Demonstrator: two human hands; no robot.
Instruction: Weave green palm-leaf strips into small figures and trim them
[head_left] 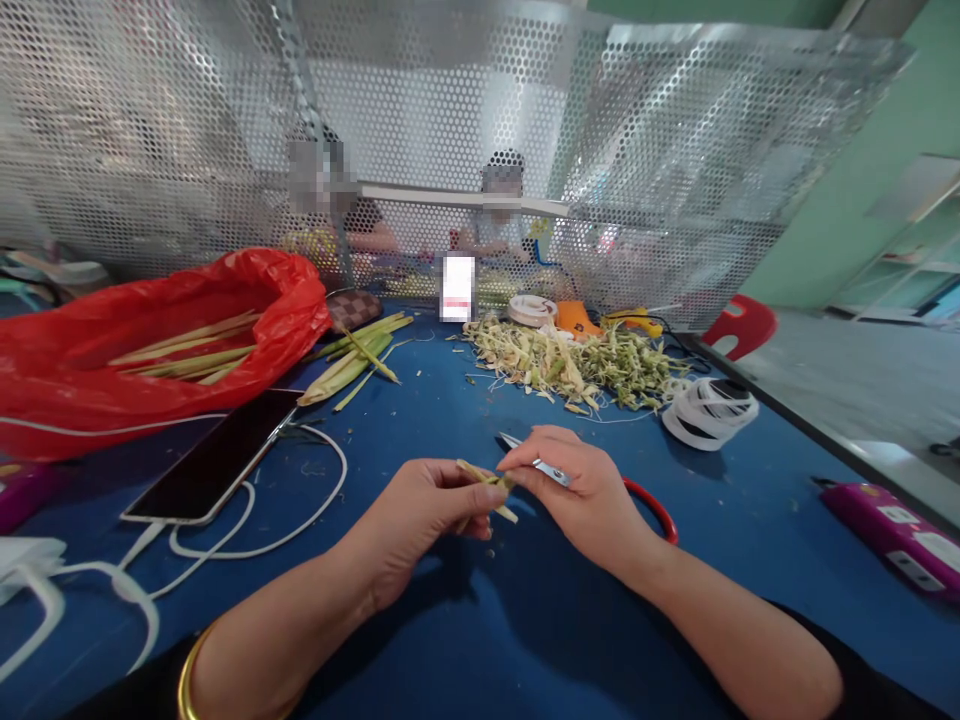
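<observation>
L hand (pixel 431 500): pinching dry plant strip (pixel 474 472)
Strip: prob. light, easily split — pinch mid-length
R hand (pixel 574 482): gripping scissors (pixel 553 472) — tips pointing far left

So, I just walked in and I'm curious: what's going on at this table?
Someone's left hand pinches a short, pale plant strip, and the fingertips of the right hand are at it too, with red-handled scissors tucked in that hand. Beyond them on the blue table lies a pile of small plant bits. Longer leaves lie farther left, beside an open red bag.
</observation>
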